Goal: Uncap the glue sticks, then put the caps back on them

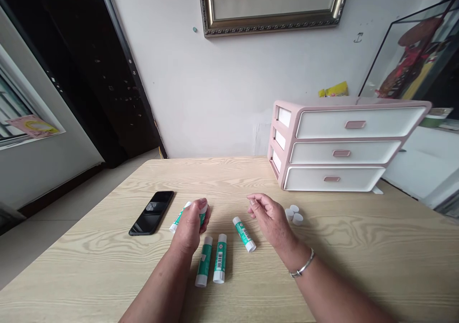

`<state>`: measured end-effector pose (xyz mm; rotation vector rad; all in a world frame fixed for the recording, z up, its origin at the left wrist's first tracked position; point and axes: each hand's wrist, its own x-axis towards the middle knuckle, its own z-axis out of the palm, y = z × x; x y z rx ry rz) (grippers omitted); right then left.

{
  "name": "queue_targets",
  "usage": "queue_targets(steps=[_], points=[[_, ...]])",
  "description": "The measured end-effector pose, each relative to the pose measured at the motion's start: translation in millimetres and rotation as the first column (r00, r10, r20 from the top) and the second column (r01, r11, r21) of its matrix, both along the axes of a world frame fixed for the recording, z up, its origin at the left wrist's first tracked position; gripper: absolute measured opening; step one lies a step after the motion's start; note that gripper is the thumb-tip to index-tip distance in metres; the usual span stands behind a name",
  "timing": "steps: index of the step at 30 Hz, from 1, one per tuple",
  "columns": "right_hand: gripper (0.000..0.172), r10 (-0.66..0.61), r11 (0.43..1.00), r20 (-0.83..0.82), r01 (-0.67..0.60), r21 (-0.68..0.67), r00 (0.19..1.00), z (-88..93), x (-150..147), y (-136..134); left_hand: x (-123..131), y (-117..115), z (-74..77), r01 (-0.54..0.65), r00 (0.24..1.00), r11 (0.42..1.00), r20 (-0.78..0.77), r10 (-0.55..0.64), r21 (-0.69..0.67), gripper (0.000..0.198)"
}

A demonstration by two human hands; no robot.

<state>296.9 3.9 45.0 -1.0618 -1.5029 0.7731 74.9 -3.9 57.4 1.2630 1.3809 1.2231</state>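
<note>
My left hand (190, 225) is closed around a green and white glue stick (203, 214), mostly hidden by the fingers. Behind that hand, another glue stick (177, 221) lies partly covered. Two more, one (204, 261) beside the other (220, 259), lie nearer to me, just right of my left forearm. A single glue stick (244, 234) rests at a slant between my hands. My right hand (268, 217) hovers with thumb and fingers pinched together; anything between them is too small to make out. Several round white caps (297, 218) lie just right of it.
A black phone (152, 213) lies on the left of the wooden table (222, 179). At the back right stands a pink and white drawer unit (340, 153), with a yellow packet (335, 89) behind its top. A framed picture (272, 24) hangs on the wall.
</note>
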Motion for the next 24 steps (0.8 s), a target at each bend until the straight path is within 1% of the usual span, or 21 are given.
queue_targets(steps=[2, 3, 4, 5, 6, 8, 10, 12, 13, 15, 17, 19, 21, 24], points=[[0.032, -0.025, 1.000, 0.012, 0.025, 0.006, 1.000, -2.5, 4.5, 3.5, -1.2, -0.5, 2.8, -0.014, 0.992, 1.000, -0.126, 0.013, -0.003, 0.048], [0.032, -0.044, 0.999, 0.021, 0.044, 0.015, 0.999, -3.5, 7.9, 5.8, -1.7, -0.5, 4.3, -0.021, 0.972, 1.000, -0.233, 0.022, 0.006, 0.049], [0.032, -0.069, 0.997, 0.027, 0.068, 0.028, 0.997, -3.9, 12.0, 8.4, -1.9, -0.4, 5.7, -0.033, 0.926, 0.999, -0.377, 0.034, 0.011, 0.051], [0.033, -0.099, 0.994, 0.030, 0.097, 0.042, 0.995, -3.7, 16.5, 10.9, -1.8, -0.1, 6.9, -0.046, 0.852, 0.999, -0.521, 0.048, 0.017, 0.053], [0.033, -0.134, 0.990, 0.025, 0.133, 0.054, 0.991, -2.7, 21.1, 13.3, -1.3, 0.0, 7.8, -0.063, 0.762, 0.998, -0.644, 0.061, 0.020, 0.054], [0.034, -0.209, 0.976, -0.006, 0.209, 0.064, 0.978, 1.3, 29.7, 16.7, 0.7, 0.1, 8.4, -0.099, 0.585, 0.995, -0.808, 0.072, 0.017, 0.057], [0.034, -0.271, 0.960, -0.046, 0.273, 0.066, 0.962, 6.6, 36.5, 18.1, 2.7, -0.2, 7.7, -0.106, 0.450, 0.994, -0.891, 0.056, 0.008, 0.057], [0.034, -0.310, 0.947, -0.049, 0.313, 0.070, 0.949, 10.9, 41.3, 18.4, 3.6, -0.6, 6.7, -0.094, 0.353, 0.996, -0.935, 0.033, -0.001, 0.055], [0.034, -0.330, 0.941, -0.023, 0.331, 0.074, 0.944, 12.2, 43.4, 18.5, 3.3, -0.6, 6.3, -0.092, 0.315, 0.996, -0.949, 0.022, -0.008, 0.053], [0.032, -0.373, 0.927, 0.087, 0.366, 0.088, 0.924, 13.1, 47.8, 19.0, 1.2, -0.3, 5.7, -0.108, 0.254, 0.994, -0.967, 0.004, -0.024, 0.046], [0.029, -0.416, 0.909, 0.241, 0.403, 0.104, 0.877, 13.2, 53.1, 20.2, -2.5, 0.6, 5.0, -0.130, 0.207, 0.991, -0.978, -0.009, -0.037, 0.038], [0.028, -0.447, 0.890, 0.400, 0.442, 0.109, 0.800, 13.7, 59.7, 21.9, -6.8, 2.0, 3.6, -0.148, 0.181, 0.988, -0.983, -0.011, -0.039, 0.032], [0.028, -0.453, 0.870, 0.539, 0.485, 0.091, 0.711, 15.3, 67.0, 23.9, -10.2, 3.4, 2.4, -0.167, 0.175, 0.985, -0.985, -0.009, -0.039, 0.028], [0.031, -0.404, 0.843, 0.712, 0.537, 0.046, 0.574, 18.9, 78.2, 26.1, -11.6, 3.4, 3.8, -0.182, 0.174, 0.983, -0.985, 0.002, -0.031, 0.026]])
